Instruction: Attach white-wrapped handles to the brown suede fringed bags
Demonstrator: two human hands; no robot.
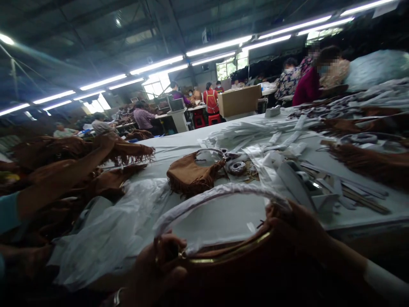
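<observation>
A brown handbag with a gold-coloured zip along its mouth is held low in front of me, its body mostly in shadow. Its arched handle is wrapped in pale, clear-looking film. My left hand closes on the bag's left end, by the metal ring where the handle joins. At the opposite end, my right hand grips the bag by the handle's base, fingers partly hidden. Just beyond lies a smaller tan fringed handbag on the white table.
On the left, a co-worker's arm reaches over piled brown fringed bags. Crumpled clear plastic lies beside me. A grey tray, strips and white wrapping cover the right side. Several people work farther back.
</observation>
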